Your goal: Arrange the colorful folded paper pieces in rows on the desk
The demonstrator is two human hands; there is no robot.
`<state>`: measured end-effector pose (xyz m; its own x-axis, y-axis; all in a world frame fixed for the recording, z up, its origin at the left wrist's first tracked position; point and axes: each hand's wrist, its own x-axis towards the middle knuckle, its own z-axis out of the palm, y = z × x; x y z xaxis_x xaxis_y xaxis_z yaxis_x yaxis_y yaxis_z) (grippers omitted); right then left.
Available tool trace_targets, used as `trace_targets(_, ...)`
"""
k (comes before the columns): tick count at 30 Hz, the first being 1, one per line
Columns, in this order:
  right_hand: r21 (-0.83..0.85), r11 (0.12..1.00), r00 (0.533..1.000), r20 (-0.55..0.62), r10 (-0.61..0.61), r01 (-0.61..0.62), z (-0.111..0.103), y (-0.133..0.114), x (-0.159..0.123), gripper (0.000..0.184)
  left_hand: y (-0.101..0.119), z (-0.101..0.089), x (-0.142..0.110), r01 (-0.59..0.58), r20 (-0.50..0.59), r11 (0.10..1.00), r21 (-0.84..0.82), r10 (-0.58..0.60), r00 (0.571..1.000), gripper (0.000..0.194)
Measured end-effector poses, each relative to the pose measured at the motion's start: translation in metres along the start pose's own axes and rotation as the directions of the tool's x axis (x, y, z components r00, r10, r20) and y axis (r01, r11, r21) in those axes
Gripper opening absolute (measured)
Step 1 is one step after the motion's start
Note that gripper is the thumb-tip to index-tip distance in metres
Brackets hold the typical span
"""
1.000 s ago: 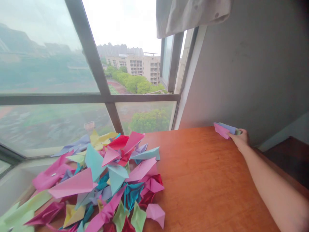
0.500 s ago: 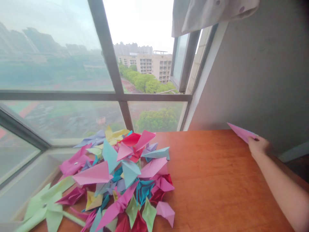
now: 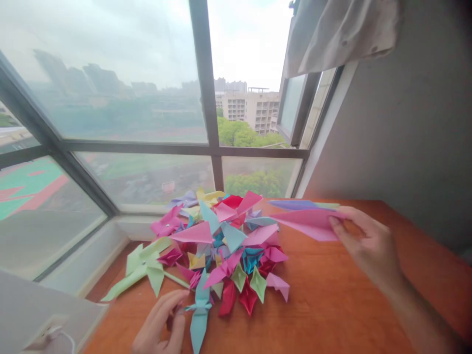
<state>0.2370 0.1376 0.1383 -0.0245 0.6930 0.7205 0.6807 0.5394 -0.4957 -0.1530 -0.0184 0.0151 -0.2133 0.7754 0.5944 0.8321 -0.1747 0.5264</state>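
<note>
My right hand (image 3: 368, 248) pinches a small stack of coloured paper sheets (image 3: 306, 219), pink on top with purple and green beneath, held just above the orange wooden table (image 3: 332, 305). A pile of folded origami pieces (image 3: 221, 241) in pink, teal, green, red and yellow lies at the table's left, close to the sheets' tip. My left hand (image 3: 160, 324) rests at the near edge of the pile, fingers curled beside a teal folded piece (image 3: 199, 317). Whether the fingers hold it is unclear.
A large window (image 3: 147, 123) with dark frames runs behind the table, with a white sill (image 3: 73, 265) at the left. A grey wall (image 3: 405, 123) stands at the right, and pale cloth (image 3: 342, 34) hangs at the top.
My right hand has lifted the sheets from the far right corner and carried them left toward the pile. My left hand has come into view at the pile's near edge.
</note>
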Motion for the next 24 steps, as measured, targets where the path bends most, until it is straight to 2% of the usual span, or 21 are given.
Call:
trace_targets(1,-0.001,0.988,0.988,0.015,-0.156,0.156,0.004,-0.024,0.001,0.011,0.003,-0.001,0.001,0.010,-0.004,1.000,-0.010,-0.010,1.000,0.017)
trace_targets(3,0.009,0.926,0.925,0.042,-0.377,0.377,0.017,-0.066,0.004,0.014,0.009,-0.002,0.003,0.034,-0.027,0.999,-0.038,-0.035,0.999,0.017)
trace_targets(7,-0.026,0.773,0.771,0.105,-0.628,0.633,0.064,-0.123,0.006,0.017,0.012,-0.001,0.003,0.096,-0.063,0.990,-0.108,-0.103,0.993,0.017)
trace_targets(8,-0.026,0.715,0.709,0.154,-0.688,0.699,0.078,-0.132,0.006,0.014,0.012,-0.001,0.002,0.110,-0.053,0.986,-0.124,-0.117,0.992,0.018)
trace_targets(11,0.077,0.532,0.462,0.401,-0.791,0.843,0.110,-0.146,0.001,0.015,0.009,0.001,0.000,0.143,-0.026,0.978,-0.149,-0.149,0.989,0.019)
trace_targets(12,0.122,0.508,0.407,0.455,-0.792,0.853,0.116,-0.146,-0.002,0.016,0.007,0.001,-0.001,0.151,-0.021,0.977,-0.149,-0.155,0.988,0.019)
trace_targets(13,0.154,0.515,0.391,0.481,-0.784,0.843,0.118,-0.145,-0.004,0.015,0.006,0.001,-0.001,0.154,-0.023,0.977,-0.147,-0.159,0.987,0.019)
trace_targets(14,0.169,0.548,0.412,0.490,-0.768,0.819,0.118,-0.142,-0.006,0.013,0.006,0.002,-0.002,0.154,-0.027,0.978,-0.143,-0.159,0.987,0.019)
trace_targets(18,0.152,0.733,0.611,0.456,-0.647,0.663,0.102,-0.116,-0.023,0.022,0.006,0.000,-0.001,0.117,-0.088,0.986,-0.115,-0.127,0.988,0.018)
trace_targets(22,0.169,0.858,0.738,0.449,-0.504,0.484,0.083,-0.074,-0.052,0.030,0.010,-0.004,0.001,0.038,-0.166,0.994,-0.105,-0.055,0.985,0.014)
trace_targets(24,0.165,0.926,0.825,0.421,-0.378,0.340,0.075,-0.050,-0.070,0.031,0.013,-0.007,0.001,-0.029,-0.199,0.996,-0.079,0.013,0.980,0.014)
